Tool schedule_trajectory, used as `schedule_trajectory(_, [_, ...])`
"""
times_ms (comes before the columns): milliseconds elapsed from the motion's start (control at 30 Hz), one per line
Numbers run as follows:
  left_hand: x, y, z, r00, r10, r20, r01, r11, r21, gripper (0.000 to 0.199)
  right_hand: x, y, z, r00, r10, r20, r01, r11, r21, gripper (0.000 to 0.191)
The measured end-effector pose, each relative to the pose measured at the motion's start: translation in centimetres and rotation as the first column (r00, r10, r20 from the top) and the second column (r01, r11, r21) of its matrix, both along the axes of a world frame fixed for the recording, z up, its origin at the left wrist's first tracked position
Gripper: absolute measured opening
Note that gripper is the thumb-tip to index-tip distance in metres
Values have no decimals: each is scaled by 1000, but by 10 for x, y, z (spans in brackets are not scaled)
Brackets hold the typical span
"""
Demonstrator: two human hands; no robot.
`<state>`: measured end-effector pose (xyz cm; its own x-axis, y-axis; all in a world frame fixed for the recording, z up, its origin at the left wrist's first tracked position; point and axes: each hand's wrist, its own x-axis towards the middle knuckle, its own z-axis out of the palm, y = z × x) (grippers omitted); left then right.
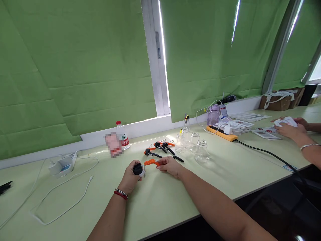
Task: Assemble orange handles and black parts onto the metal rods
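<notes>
My left hand (132, 177) is closed round a tool's black rounded part (137, 169), with a white piece and a bit of metal showing beneath it. My right hand (168, 166) pinches the orange handle (149, 162) of the tool. A short metal rod shows between the black part and the orange handle; the tool's exact kind is unclear. Just beyond my hands lie several similar tools (153, 153) with black grips, orange handles and thin metal rods. Clear glass jars (201, 152) stand to the right of them, beyond my right hand.
A water bottle (124, 137) with a red cap stands at the back, beside a blurred patch. White cables (75, 204) and a white power strip (64, 167) lie at left. An orange power strip (222, 133), papers (238, 126) and another person's hands (292, 127) are at right.
</notes>
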<state>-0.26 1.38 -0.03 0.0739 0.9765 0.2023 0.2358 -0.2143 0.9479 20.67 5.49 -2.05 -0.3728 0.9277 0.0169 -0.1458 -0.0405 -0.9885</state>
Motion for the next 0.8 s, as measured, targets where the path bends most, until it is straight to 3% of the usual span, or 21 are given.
schedule_trajectory(200, [-1, -3, 4, 996, -45, -79, 49, 998, 45, 45, -1, 0, 1, 1000, 6, -1, -6, 1000, -28, 29])
schedule_trajectory(367, [1, -7, 8, 991, -107, -79, 107, 994, -8, 50, 0, 1, -2, 1000, 24, -12, -24, 1000, -20, 30])
schedule_trajectory(800, [1, -6, 2, 991, -135, -23, 134, 990, -36, 43, -1, 3, -5, 998, 58, 20, -58, 998, 15, 29])
